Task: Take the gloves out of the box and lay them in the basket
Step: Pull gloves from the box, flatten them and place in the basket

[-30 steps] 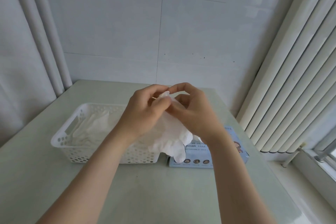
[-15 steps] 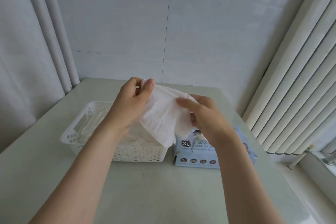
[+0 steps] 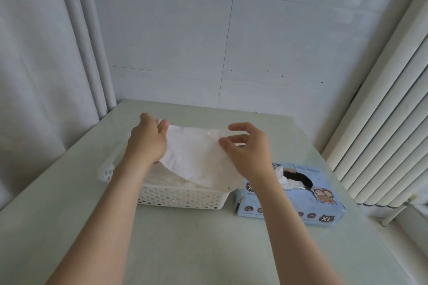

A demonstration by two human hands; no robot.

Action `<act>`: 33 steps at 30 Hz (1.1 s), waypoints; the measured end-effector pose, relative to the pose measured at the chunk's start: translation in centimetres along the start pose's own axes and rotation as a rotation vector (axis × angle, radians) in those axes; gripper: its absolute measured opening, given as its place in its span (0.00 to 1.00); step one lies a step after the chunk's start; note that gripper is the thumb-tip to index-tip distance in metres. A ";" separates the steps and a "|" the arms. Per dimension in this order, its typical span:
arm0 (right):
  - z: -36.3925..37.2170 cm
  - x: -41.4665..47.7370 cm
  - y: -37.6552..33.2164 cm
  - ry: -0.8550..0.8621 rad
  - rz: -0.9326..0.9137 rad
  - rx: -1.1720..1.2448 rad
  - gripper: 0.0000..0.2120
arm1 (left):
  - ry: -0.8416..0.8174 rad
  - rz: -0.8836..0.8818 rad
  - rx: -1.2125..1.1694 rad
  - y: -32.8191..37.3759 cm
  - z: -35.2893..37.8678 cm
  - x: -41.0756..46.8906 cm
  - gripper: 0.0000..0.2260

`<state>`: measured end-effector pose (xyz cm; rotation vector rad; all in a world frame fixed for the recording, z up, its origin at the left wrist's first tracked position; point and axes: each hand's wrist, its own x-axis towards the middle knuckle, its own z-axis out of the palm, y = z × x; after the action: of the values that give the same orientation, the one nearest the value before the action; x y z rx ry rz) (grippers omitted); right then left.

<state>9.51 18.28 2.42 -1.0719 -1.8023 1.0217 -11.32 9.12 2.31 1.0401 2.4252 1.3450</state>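
A white glove [image 3: 196,157] is stretched flat in the air over the white perforated basket [image 3: 180,199]. My left hand [image 3: 148,141] pinches its left end between thumb and fingers. My right hand [image 3: 247,146] pinches its right edge with thumb and forefinger, the other fingers loosely curled. More white gloves lie in the basket below. To the right of the basket stands the light blue glove box [image 3: 324,206] marked XL, with a white glove [image 3: 289,180] poking from its top slot.
The basket and box sit on a pale green table [image 3: 208,250] in a corner. A tiled wall rises behind it, a curtain hangs at the left, and ribbed radiator pipes [image 3: 382,122] run along the right side.
Both hands have drawn apart, spreading the bunched glove out flat. They have carried it leftward and lower over the basket, away from the box.
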 end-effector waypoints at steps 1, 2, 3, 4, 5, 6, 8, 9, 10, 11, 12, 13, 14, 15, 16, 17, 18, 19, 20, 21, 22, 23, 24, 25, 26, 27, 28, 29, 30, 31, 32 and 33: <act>0.4 0.1 0.2 -0.004 -0.029 -0.063 0.14 | 0.008 -0.026 0.092 -0.4 0.0 0.0 0.16; 0.5 0.1 0.4 -0.019 -0.057 -0.133 0.15 | 0.016 -0.047 0.191 -0.7 0.0 0.1 0.17; 0.6 0.2 0.5 -0.041 -0.095 -0.216 0.15 | 0.023 -0.069 0.278 -1.0 0.0 0.1 0.17; 0.7 0.2 0.7 -0.062 -0.138 -0.312 0.14 | 0.023 -0.089 0.345 -1.0 -0.1 0.1 0.18; 0.7 0.2 0.7 -0.082 -0.184 -0.404 0.14 | 0.022 -0.108 0.398 -1.0 -0.1 0.0 0.19; 0.6 0.1 0.6 -0.101 -0.225 -0.475 0.14 | 0.019 -0.122 0.446 -0.9 -0.2 -0.1 0.19; 0.1 -0.1 -0.1 -0.167 -0.278 -0.532 0.12 | 0.028 -0.086 0.576 -0.5 -0.3 -0.2 0.19; -0.2 -0.3 -0.4 -0.226 -0.291 -0.549 0.11 | 0.033 -0.030 0.640 -0.3 -0.3 -0.3 0.17; -0.6 -0.4 -0.8 -0.302 -0.302 -0.573 0.11 | 0.023 0.046 0.664 0.1 -0.3 -0.4 0.14; -0.9 -0.6 -1.1 -0.382 -0.305 -0.606 0.12 | -0.030 0.127 0.633 0.4 -0.3 -0.5 0.09; -1.0 -0.8 -1.3 -0.449 -0.296 -0.639 0.13 | -0.128 0.194 0.569 0.8 -0.3 -0.7 0.07; -1.0 -1.0 -1.4 -0.494 -0.279 -0.673 0.14 | -0.261 0.234 0.510 1.2 -0.1 -0.9 0.06; -0.8 -1.2 -1.4 -0.513 -0.268 -0.718 0.15 | -0.403 0.247 0.472 1.6 0.0 -1.3 0.08; -0.5 -1.3 -1.3 -0.507 -0.276 -0.772 0.16 | -0.528 0.240 0.458 1.9 0.2 -1.8 0.10; -0.2 -1.5 -1.1 -0.481 -0.300 -0.838 0.17 | -0.626 0.219 0.475 2.2 0.5 -2.2 0.14; 0.1 -1.6 -1.0 -0.445 -0.332 -0.904 0.18 | -0.683 0.200 0.509 2.2 0.9 -2.6 0.18; 0.3 -1.7 -0.9 -0.410 -0.356 -0.954 0.19 | -0.708 0.186 0.549 2.2 1.2 -2.8 0.21; 0.4 -1.8 -0.9 -0.390 -0.359 -0.991 0.19 | -0.713 0.178 0.582 2.0 1.4 -2.9 0.23; 0.4 -1.9 -0.9 -0.382 -0.346 -1.023 0.19 | -0.711 0.175 0.608 1.9 1.5 -2.9 0.24; 0.4 -1.9 -0.8 -0.380 -0.326 -1.057 0.17 | -0.715 0.173 0.629 1.8 1.6 -2.9 0.26; 0.4 -2.0 -0.8 -0.393 -0.304 -1.090 0.16 | -0.726 0.168 0.642 1.7 1.6 -2.8 0.28; 0.5 -2.0 -0.7 -0.419 -0.285 -1.119 0.15 | -0.741 0.158 0.647 1.6 1.6 -2.8 0.30; 0.6 -2.1 -0.7 -0.445 -0.266 -1.135 0.15 | -0.753 0.153 0.647 1.5 1.7 -2.7 0.32; 0.7 -2.2 -0.8 -0.457 -0.247 -1.142 0.16 | -0.758 0.151 0.646 1.5 1.8 -2.7 0.34; 0.7 -2.2 -1.0 -0.460 -0.234 -1.131 0.16 | -0.750 0.153 0.648 1.5 1.8 -2.8 0.35; 0.6 -2.2 -1.2 -0.457 -0.224 -1.104 0.17 | -0.737 0.156 0.651 1.6 1.7 -2.9 0.36; 0.3 -2.1 -1.3 -0.446 -0.214 -1.060 0.18 | -0.724 0.163 0.656 1.8 1.7 -3.0 0.36; -0.1 -1.9 -1.5 -0.431 -0.216 -1.004 0.18 | -0.715 0.166 0.657 2.1 1.5 -3.1 0.35; -0.6 -1.7 -1.7 -0.412 -0.227 -0.935 0.18 | -0.710 0.171 0.648 2.4 1.3 -3.2 0.33; -1.2 -1.5 -1.8 -0.384 -0.253 -0.853 0.17 | -0.697 0.179 0.626 2.8 1.2 -3.3 0.30; -2.0 -1.4 -1.9 -0.348 -0.276 -0.768 0.16 | -0.670 0.199 0.597 3.3 1.1 -3.5 0.25; -2.7 -1.3 -2.0 -0.316 -0.280 -0.697 0.15 | -0.628 0.229 0.559 3.7 1.1 -3.6 0.20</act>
<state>11.79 17.07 4.91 -1.0339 -2.5843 0.4001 -6.36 8.79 4.06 1.6046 2.2424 0.2620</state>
